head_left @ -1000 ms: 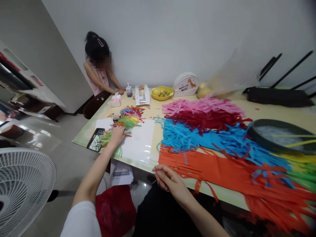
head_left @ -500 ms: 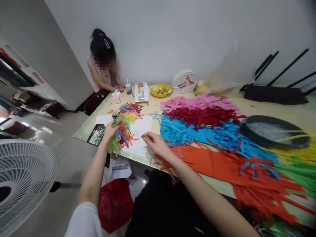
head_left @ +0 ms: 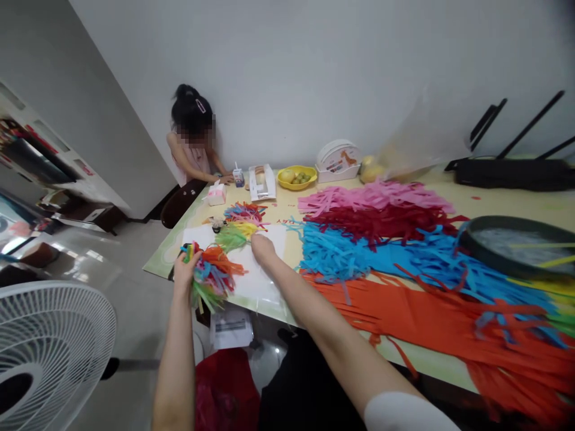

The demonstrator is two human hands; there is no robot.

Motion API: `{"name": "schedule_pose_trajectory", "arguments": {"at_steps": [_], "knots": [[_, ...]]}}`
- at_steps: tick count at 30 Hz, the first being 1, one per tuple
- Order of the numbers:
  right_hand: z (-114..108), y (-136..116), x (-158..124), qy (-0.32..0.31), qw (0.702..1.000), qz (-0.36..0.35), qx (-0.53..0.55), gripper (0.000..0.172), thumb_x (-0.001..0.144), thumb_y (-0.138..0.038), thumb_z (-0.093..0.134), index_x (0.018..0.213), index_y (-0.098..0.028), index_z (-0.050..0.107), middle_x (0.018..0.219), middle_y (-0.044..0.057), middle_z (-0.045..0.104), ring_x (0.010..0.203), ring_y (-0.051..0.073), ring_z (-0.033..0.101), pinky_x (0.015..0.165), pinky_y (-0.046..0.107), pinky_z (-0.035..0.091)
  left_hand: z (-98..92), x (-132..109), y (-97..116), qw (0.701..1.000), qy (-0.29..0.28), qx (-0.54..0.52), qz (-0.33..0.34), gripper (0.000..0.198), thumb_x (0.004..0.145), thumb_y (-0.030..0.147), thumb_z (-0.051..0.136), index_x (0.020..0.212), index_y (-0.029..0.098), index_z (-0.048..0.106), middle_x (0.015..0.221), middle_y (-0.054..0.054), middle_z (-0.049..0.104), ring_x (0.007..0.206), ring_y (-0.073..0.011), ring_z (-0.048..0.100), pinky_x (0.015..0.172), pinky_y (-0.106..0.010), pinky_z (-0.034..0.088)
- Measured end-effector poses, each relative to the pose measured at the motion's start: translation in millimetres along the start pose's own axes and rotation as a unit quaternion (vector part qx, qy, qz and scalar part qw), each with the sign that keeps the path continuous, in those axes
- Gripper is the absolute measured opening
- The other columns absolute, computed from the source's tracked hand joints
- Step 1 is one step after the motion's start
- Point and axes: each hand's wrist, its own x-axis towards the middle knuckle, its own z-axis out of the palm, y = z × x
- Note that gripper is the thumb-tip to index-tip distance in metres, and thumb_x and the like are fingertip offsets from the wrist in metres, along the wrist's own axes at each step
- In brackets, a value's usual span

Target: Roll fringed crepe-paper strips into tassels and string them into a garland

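In my left hand (head_left: 184,268), fingers closed, is a multicoloured tassel (head_left: 216,272) of thin strips in orange, blue, pink and green. It hangs over the white sheet (head_left: 265,286) near the table's edge. My right hand (head_left: 263,248) reaches over that sheet, beside a bunch of green strips (head_left: 231,237) with yellow strips (head_left: 248,227) behind. Its back is towards me, so its fingers are hidden and I cannot tell whether it grips the strips. Another mixed-colour tassel (head_left: 245,211) lies farther back.
Fringed sheets in pink (head_left: 377,194), dark red (head_left: 381,221), blue (head_left: 332,251) and orange (head_left: 404,311) cover the table's right side. A dark round tray (head_left: 471,254) stands beyond. Yellow fruit bowl (head_left: 296,184) at the back; a person (head_left: 193,137) sits far left. A fan (head_left: 67,341) stands lower left.
My left hand has moved left and towards me with the multicoloured tassel. My right hand has moved forward and left to the green strips. The view has shifted slightly.
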Motion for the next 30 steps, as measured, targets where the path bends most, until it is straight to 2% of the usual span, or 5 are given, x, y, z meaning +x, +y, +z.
{"name": "schedule_pose_trajectory", "arguments": {"at_steps": [6,13,17,22,30], "knots": [[-42.7,6.5,-7.5,0.05,0.995,-0.038,0.072,0.03,0.094,-0.031,0.058,0.117,-0.011,0.06,0.113,0.011,0.064,0.099,0.02,0.063,0.087,0.039,0.052,-13.6,-28.0,40.3,0.995,0.068,-0.066,0.017,0.038,0.057,0.038,0.081,0.084,0.016,0.066,0.067,0.004,0.067,0.054,-0.0092,0.059,0.054,-0.02,0.049],[-96.9,23.2,-132.7,0.079,0.948,-0.144,0.273,0.031,0.091,-0.041,0.055,0.107,-0.016,0.065,0.077,0.0,0.061,0.068,0.012,0.057,0.062,0.023,0.045,78.2,-130.6,60.4,0.973,-0.198,-0.108,-0.048,0.029,0.061,0.033,0.084,0.077,0.013,0.069,0.065,0.0,0.068,0.056,-0.0109,0.059,0.054,-0.021,0.047],[-112.7,47.2,-200.0,0.111,0.884,-0.113,0.44,0.027,0.08,-0.045,0.067,0.081,-0.018,0.065,0.072,0.001,0.062,0.063,0.013,0.056,0.061,0.026,0.045,125.7,-176.7,70.3,0.927,-0.312,-0.185,-0.094,0.028,0.062,0.032,0.084,0.077,0.013,0.07,0.071,-0.002,0.07,0.061,-0.0122,0.062,0.061,-0.023,0.049],[-120.3,89.0,-232.9,0.148,0.845,-0.084,0.506,0.028,0.077,-0.049,0.07,0.077,-0.021,0.066,0.069,0.002,0.065,0.061,0.015,0.058,0.062,0.029,0.049,163.6,-211.6,70.5,0.841,-0.423,-0.271,-0.201,0.034,0.06,0.037,0.085,0.081,0.013,0.072,0.075,-0.007,0.073,0.07,-0.0197,0.068,0.071,-0.03,0.053],[-124.7,110.4,-276.7,0.233,0.918,-0.029,0.32,0.033,0.09,-0.037,0.057,0.115,-0.021,0.071,0.068,0.002,0.067,0.052,0.014,0.054,0.056,0.029,0.046,182.1,-245.4,68.8,0.952,-0.25,-0.165,-0.056,0.02,0.07,0.031,0.078,0.081,0.017,0.069,0.085,-0.004,0.073,0.079,-0.0172,0.068,0.076,-0.027,0.052]]}}
